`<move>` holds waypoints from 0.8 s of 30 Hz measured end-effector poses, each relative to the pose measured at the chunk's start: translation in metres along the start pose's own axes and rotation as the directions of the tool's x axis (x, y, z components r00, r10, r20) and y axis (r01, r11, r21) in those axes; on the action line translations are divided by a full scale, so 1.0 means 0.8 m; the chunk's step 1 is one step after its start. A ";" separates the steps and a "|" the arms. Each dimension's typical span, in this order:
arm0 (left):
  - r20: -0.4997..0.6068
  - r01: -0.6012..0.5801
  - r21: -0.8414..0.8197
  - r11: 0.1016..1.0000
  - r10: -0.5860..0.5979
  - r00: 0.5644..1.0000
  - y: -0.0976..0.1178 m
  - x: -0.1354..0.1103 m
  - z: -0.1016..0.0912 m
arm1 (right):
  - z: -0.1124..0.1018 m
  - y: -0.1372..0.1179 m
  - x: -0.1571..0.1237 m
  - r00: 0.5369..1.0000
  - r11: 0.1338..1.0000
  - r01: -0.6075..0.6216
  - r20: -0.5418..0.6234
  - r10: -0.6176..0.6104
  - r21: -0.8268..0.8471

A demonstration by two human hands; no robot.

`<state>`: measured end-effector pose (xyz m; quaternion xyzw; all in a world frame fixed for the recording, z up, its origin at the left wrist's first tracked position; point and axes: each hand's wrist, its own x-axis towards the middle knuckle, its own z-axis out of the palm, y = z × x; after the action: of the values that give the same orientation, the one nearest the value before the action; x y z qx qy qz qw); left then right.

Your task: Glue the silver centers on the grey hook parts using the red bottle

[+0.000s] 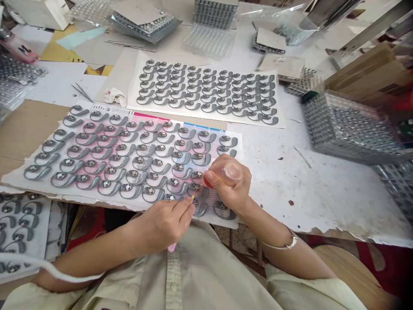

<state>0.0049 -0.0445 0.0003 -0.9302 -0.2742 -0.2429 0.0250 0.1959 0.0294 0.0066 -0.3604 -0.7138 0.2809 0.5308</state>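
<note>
hooks [72,178]: grey | discs [128,187]: silver | front sheet [193,129]: white, pink and blue bands, fine stripes | stick [172,247]: pink, yellow | bottle [230,172]: peach | shirt [206,267]: khaki

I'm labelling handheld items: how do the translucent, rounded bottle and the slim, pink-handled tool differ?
Size: the translucent, rounded bottle is much thicker than the slim, pink-handled tool.
Colour: the bottle looks clear with orange-red tones; the tool shows pink, with yellow near its tip.
Grip: the right hand wraps around the bottle; the left hand pinches the tool.
Both are held over grey, curved parts.
</note>
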 end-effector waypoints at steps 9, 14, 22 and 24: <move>0.011 0.013 -0.054 0.998 -0.013 1.000 -0.002 -0.003 0.001 | -0.002 -0.002 -0.001 0.999 0.999 0.039 0.036 -0.039 -0.017; 0.027 0.013 -0.084 0.996 -0.011 1.000 -0.003 -0.001 -0.002 | -0.002 -0.003 -0.001 0.997 0.998 0.067 0.035 -0.067 -0.013; 0.010 0.041 -0.203 0.978 -0.040 0.999 -0.013 -0.002 -0.004 | -0.001 -0.009 -0.002 0.997 0.999 0.050 0.051 -0.050 -0.005; 0.034 0.055 -0.256 0.965 -0.048 0.998 -0.018 -0.003 -0.005 | -0.001 -0.009 -0.002 0.998 0.999 0.052 0.049 -0.051 -0.006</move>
<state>-0.0058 -0.0342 0.0017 -0.9213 -0.2650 -0.2644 -0.1055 0.1952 0.0242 0.0118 -0.3369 -0.7365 0.2732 0.5190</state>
